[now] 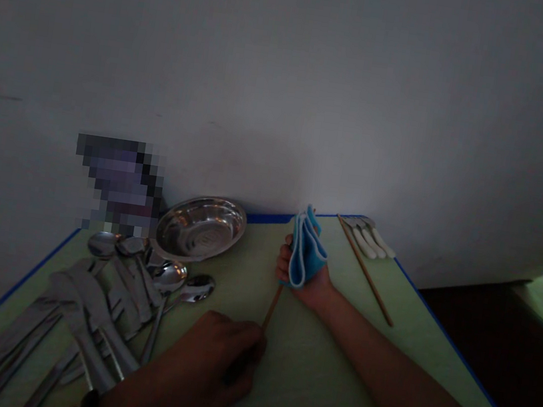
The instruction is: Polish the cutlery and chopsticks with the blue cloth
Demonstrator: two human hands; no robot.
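Note:
My left hand (219, 358) is closed around the near end of a thin wooden chopstick (272, 308). The stick slants up and away from it to my right hand (308, 283). That hand is closed on a folded blue cloth (312, 253) with pale edging, which wraps the far part of the stick. A second chopstick (367, 274) lies on the table to the right of my right hand. Beyond it rest several forks with white handles (370, 239). Under and beside my left forearm is a heap of metal cutlery (100, 304), with spoons (196, 288) nearest the hand.
A shiny metal bowl (202, 229) stands at the back of the table (328, 373), near the wall (286, 98). A blurred-out upright object (120, 185) is left of the bowl. The pale green table has a blue edge. Dark floor (489, 342) shows at right.

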